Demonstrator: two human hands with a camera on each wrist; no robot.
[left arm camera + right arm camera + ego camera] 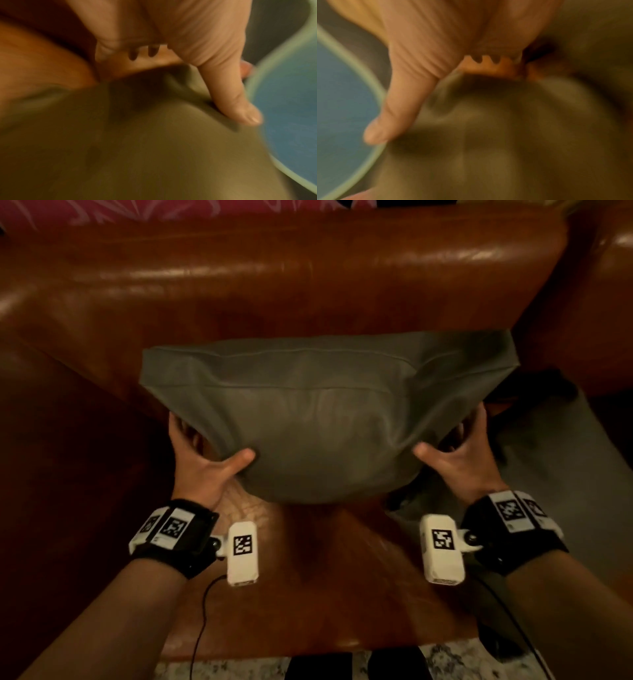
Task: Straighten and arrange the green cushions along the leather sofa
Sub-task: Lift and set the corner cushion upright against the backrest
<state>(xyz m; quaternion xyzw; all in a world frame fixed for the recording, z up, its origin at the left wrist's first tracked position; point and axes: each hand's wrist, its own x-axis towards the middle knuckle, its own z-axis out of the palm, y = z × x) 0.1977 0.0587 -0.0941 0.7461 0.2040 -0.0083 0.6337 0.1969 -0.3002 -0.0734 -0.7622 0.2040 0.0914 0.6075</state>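
Two hands are gripping one green cushion (318,419) in the head view; your left hand (205,470) and right hand (459,460) are each clamping a lower corner, thumb on the front face and fingers tucked behind; you are holding it upright over the seat of the leather sofa (274,278), its top edge near the backrest; whether it is touching the seat, I cannot tell; a second green cushion (548,460) is lying slumped to your right, so I judge the work is barely begun, with this one not yet placed and that one untouched. In the left wrist view, your thumb (229,97) is pressing into the cushion's fabric; the picture is blurring. In the right wrist view, your right thumb (399,108) is pinching the fabric likewise; the other fingers are hiding behind the cushion.
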